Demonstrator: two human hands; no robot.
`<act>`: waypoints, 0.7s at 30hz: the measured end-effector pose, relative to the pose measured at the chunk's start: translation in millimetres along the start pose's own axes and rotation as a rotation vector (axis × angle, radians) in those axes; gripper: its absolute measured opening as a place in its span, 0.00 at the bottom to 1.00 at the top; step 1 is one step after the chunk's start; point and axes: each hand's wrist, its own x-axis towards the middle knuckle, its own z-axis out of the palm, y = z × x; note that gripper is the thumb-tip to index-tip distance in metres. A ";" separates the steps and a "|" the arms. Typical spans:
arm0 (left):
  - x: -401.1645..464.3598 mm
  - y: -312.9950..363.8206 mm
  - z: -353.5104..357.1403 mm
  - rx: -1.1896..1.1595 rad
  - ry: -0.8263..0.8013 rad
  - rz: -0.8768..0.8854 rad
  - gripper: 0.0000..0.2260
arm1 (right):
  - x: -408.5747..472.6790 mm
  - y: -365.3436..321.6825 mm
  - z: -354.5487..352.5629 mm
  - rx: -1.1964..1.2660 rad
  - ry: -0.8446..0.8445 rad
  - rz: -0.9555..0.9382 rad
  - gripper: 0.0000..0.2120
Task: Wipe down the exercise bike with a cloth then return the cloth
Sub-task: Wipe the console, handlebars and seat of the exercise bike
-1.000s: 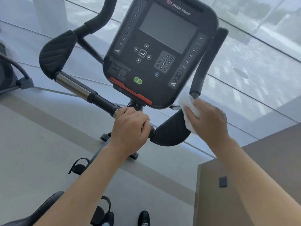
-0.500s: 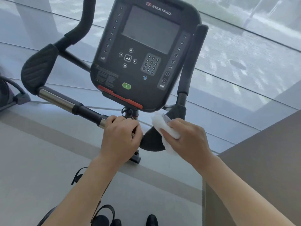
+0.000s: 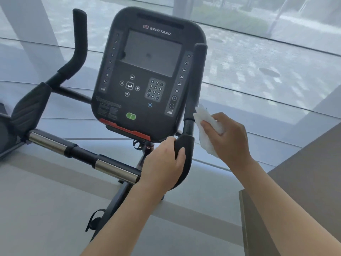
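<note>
The black exercise bike's console (image 3: 147, 74) fills the middle of the view, with handlebars on both sides. My left hand (image 3: 163, 164) grips the padded right elbow rest (image 3: 184, 145) of the handlebar. My right hand (image 3: 228, 137) holds a crumpled white cloth (image 3: 206, 124) just right of the upright right handlebar grip (image 3: 195, 85); the cloth's top edge touches the grip's lower part. The horizontal bar with chrome sections (image 3: 79, 154) runs to the left elbow rest (image 3: 29, 108) and left upright grip (image 3: 79, 41).
A large window (image 3: 258, 61) stands behind the bike. A brown ledge or wall (image 3: 304, 182) rises at the lower right. A pedal strap (image 3: 95, 220) shows below the bar. Part of another machine (image 3: 5, 130) sits at the far left.
My left hand slid right along the bar onto the right elbow rest. My right hand lifted the cloth off that rest to the base of the upright grip. The view tilted up.
</note>
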 end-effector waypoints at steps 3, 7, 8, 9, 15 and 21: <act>0.5 6.7 8.5 0.104 0.042 -0.034 0.16 | 18.3 -1.4 -3.4 0.049 -0.011 -0.059 0.12; -0.2 3.4 11.3 0.140 0.088 -0.039 0.16 | 45.9 -16.2 15.7 0.043 -0.119 -0.178 0.10; -0.9 2.7 11.5 0.143 0.102 -0.038 0.15 | 50.3 -20.6 24.2 0.018 -0.149 -0.224 0.10; -1.4 2.3 11.8 0.150 0.119 -0.038 0.15 | 53.3 -24.4 33.6 -0.023 -0.176 -0.273 0.11; -4.1 2.7 13.1 0.158 0.194 -0.112 0.14 | 57.1 -22.1 63.9 -0.167 -0.218 -0.355 0.18; -4.1 5.5 14.9 0.164 0.220 -0.149 0.16 | 23.5 19.1 48.4 0.075 -0.165 -0.264 0.21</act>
